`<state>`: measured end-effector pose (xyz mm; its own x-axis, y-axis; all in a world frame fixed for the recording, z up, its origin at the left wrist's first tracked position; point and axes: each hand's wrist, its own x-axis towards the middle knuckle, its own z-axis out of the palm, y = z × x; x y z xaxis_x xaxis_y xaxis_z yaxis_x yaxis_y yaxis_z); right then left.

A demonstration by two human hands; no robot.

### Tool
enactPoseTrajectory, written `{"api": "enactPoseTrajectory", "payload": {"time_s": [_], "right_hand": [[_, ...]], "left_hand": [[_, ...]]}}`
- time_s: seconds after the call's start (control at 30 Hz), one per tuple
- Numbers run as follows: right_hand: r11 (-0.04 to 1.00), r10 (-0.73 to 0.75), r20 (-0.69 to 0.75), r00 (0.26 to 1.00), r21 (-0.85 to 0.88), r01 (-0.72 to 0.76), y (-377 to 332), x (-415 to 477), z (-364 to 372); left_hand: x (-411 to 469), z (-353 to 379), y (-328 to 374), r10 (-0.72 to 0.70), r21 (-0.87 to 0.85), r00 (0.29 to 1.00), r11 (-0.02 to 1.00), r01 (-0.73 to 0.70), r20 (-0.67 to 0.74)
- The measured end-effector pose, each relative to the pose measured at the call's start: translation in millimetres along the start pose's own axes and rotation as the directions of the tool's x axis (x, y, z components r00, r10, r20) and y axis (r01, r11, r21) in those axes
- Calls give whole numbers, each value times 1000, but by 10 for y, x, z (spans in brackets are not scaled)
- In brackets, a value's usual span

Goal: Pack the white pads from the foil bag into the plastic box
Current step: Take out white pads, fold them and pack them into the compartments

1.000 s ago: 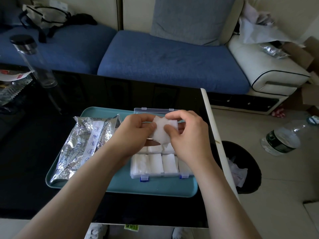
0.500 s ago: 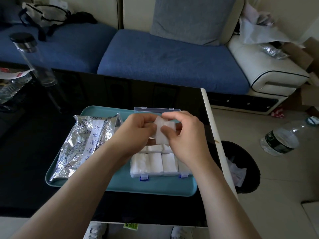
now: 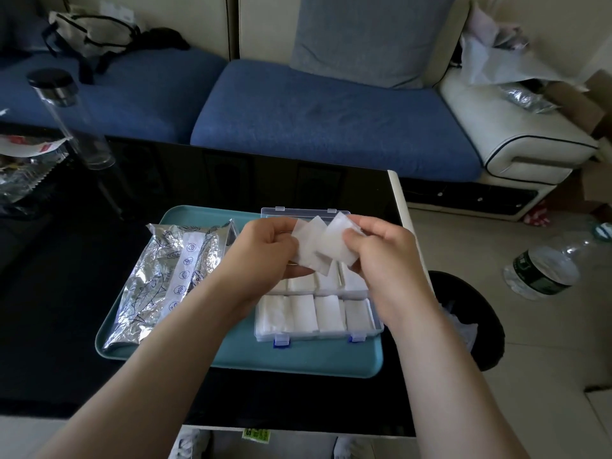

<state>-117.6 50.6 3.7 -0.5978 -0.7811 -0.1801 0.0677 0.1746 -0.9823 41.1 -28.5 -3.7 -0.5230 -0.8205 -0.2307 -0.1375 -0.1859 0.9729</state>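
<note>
Over the teal tray, left hand and right hand pinch white pads, fanning them apart for the plastic box beneath.

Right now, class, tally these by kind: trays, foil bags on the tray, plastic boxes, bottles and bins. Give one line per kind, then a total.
tray: 1
foil bag: 1
plastic box: 1
bottles: 2, the table bottle and the floor bottle
bin: 1
Total: 6
</note>
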Motion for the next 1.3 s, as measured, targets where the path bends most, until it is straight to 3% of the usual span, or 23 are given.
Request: {"api": "enactPoseTrajectory", "payload": {"time_s": [0.13,0.27,0.63,0.8,0.97,1.03,1.17,1.3], "right_hand": [[976,108,64,992,183,-118,-21,42,-11],[992,57,94,994,111,-68,47,23,49],[977,-187,-10,982,-104,185,28,-70,118],[954,-275,-52,960,-136,266,41,-54,92],[987,-142,-151,978,53,152,-29,-5,69],[988,-84,-101,991,123,96,-78,-4,32],[983,-168,97,981,-64,175,-94,-96,28],[906,-299,119,947,-275,321,-14,-91,83]], "left_hand": [[10,6,3,8,-16,999,1000,-9,-35],[-20,46,26,31,-62,1000,998,-31,-1],[-80,95,89,73,-119,987,991,-56,145],[-89,89,99,71,-96,989,994,-58,130],[-29,61,42,8,-54,998,999,-5,67],[-1,39,14,-12,-44,999,999,14,47],[15,28,7,-30,-56,997,998,34,71],[-30,54,59,-59,-112,990,991,74,131]]}}
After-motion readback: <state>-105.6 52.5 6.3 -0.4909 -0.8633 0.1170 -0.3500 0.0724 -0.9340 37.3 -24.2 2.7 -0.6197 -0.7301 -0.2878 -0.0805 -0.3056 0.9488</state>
